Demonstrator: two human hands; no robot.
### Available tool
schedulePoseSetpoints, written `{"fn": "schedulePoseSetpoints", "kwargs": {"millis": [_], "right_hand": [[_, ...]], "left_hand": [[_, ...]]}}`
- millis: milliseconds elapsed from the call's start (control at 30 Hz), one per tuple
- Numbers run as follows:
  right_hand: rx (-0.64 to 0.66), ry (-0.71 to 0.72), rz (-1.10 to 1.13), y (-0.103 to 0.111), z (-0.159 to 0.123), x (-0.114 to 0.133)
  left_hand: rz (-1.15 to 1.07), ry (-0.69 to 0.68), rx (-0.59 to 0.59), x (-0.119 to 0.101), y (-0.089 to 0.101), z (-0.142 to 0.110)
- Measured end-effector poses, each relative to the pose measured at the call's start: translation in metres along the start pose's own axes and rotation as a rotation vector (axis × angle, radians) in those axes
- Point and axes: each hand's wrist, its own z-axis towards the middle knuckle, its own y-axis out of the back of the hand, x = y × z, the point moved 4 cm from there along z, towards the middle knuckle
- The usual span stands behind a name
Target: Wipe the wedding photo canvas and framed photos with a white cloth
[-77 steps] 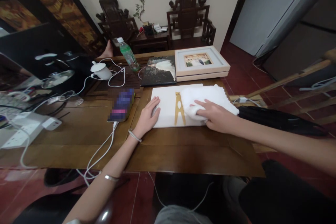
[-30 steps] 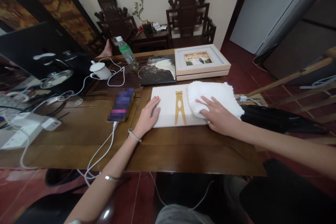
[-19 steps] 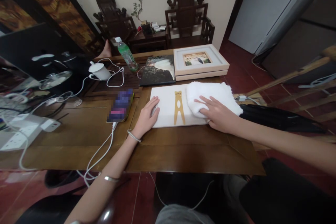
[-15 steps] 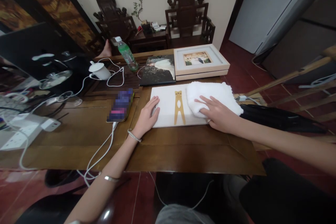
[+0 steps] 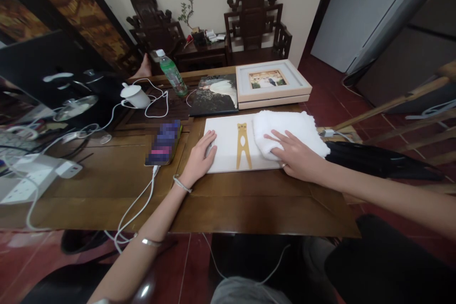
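A thin white board or book [image 5: 223,145] lies on the wooden table before me. My left hand [image 5: 202,156] is flat at its left edge, fingers stretched and thumb apart. On the board's middle is a flat golden shape with a cat-like head, an oval hole and two spread legs [image 5: 243,147]; whether it is printed or a loose piece I cannot tell. A folded fluffy white towel [image 5: 302,128] covers the board's right part. My right hand [image 5: 294,152] rests on the towel's near left part, fingers spread, thumb pressed against its edge.
Behind the board lie a dark photo panel [image 5: 215,95] and stacked pale picture frames [image 5: 272,83]. A bottle [image 5: 173,73], a white lidded cup [image 5: 135,96], a phone [image 5: 164,142] with a cable and a power strip [image 5: 32,178] occupy the left. A black bag-like object [image 5: 374,159] sits right.
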Motion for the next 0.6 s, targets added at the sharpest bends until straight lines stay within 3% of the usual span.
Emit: {"fn": "schedulePoseSetpoints", "kwargs": {"millis": [600], "right_hand": [[-0.013,0.022,0.008,-0.0008,0.0009,-0.0038]], "left_hand": [[0.008,-0.007,-0.007,0.0009,-0.0005,-0.0003]]}}
